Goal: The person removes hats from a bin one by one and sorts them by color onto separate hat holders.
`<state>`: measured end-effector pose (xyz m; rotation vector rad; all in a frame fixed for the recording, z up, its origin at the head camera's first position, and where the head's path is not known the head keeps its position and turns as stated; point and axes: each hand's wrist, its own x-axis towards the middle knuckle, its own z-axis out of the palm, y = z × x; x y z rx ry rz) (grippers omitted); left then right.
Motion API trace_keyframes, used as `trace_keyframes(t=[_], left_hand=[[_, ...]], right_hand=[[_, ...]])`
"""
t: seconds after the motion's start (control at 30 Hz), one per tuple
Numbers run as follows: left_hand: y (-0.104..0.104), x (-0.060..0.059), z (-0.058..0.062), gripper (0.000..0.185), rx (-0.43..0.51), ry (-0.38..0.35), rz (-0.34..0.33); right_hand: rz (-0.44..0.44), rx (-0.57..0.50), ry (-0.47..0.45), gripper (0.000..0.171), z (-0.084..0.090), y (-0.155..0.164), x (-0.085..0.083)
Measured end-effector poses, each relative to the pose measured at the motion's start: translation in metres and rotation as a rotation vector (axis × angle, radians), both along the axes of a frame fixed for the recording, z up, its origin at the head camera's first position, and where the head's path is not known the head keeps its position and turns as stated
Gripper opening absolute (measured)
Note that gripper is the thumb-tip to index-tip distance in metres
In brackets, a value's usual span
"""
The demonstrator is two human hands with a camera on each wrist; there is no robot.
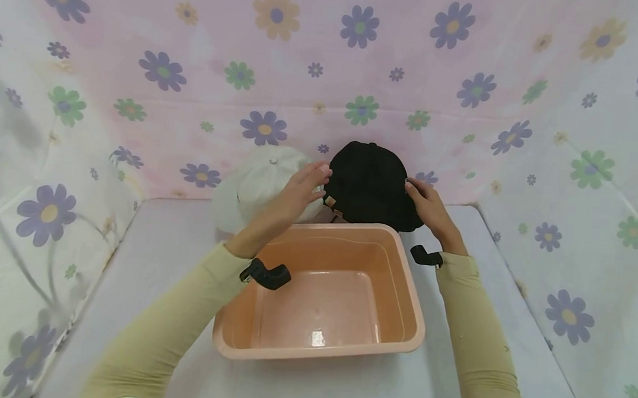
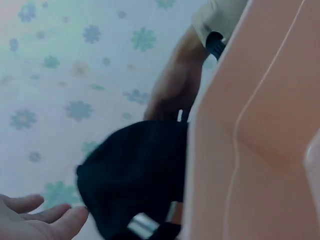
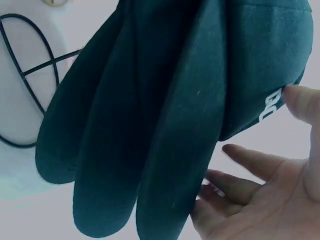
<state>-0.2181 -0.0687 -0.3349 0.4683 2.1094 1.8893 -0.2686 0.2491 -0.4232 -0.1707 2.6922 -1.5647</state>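
Observation:
Several nested black caps (image 1: pixel 369 180) stand behind the basin, light lettering on one front. In the right wrist view their brims (image 3: pixel 180 150) fan out side by side. My right hand (image 1: pixel 431 211) is at their right side; the thumb touches the crown by the lettering, and the loosely bent fingers (image 3: pixel 240 187) lie along the nearest brim's edge. My left hand (image 1: pixel 292 192) reaches over a white cap (image 1: pixel 261 176), its fingers extended and spread, with the fingertips (image 2: pixel 75 220) right at the black crown's left side. Part of the white cap is hidden behind that hand.
A peach plastic basin (image 1: pixel 318 350) stands in front of the caps, between my forearms, on a pale table (image 1: pixel 182 389). Flower-printed cloth (image 1: pixel 315 44) hangs behind and at both sides. A thin black cord (image 3: pixel 30 90) loops near the brims.

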Motion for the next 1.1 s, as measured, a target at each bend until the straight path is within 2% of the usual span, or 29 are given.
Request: trace_keyframes(t=[0.13,0.23,0.33,0.4,0.6,0.7,0.8,0.93,1.1], left_hand=[[0.021,-0.020,-0.015,0.062,0.119,-0.239,0.052],[0.029,-0.027,-0.023,0.062,0.239,-0.342,0.138],[0.032,-0.031,-0.025,0.060,0.279,-0.353,0.232],[0.033,-0.034,-0.025,0.060,0.307,-0.358,0.272],[0.032,-0.040,-0.024,0.056,0.482,-0.432,0.299],[0.031,-0.043,-0.022,0.050,0.537,-0.476,0.326],[0.032,-0.047,-0.020,0.029,0.555,-0.522,0.362],[0.032,-0.051,-0.020,0.009,0.544,-0.547,0.361],[0.034,-0.055,-0.021,0.009,0.524,-0.549,0.330]], right_hand=[[-0.036,-0.011,-0.093,0.063,-0.003,0.005,0.000],[-0.047,-0.017,-0.153,0.064,-0.004,0.008,0.002],[-0.062,-0.007,-0.190,0.064,-0.004,0.013,0.004],[-0.065,-0.007,-0.207,0.064,-0.005,0.016,0.004],[-0.078,-0.116,-0.293,0.072,-0.011,0.026,0.006],[-0.092,-0.180,-0.342,0.075,-0.012,0.029,0.005],[-0.091,-0.237,-0.373,0.075,-0.015,0.033,0.005],[-0.074,-0.289,-0.388,0.075,-0.016,0.041,0.005],[-0.066,-0.369,-0.361,0.079,-0.005,0.042,0.004]])
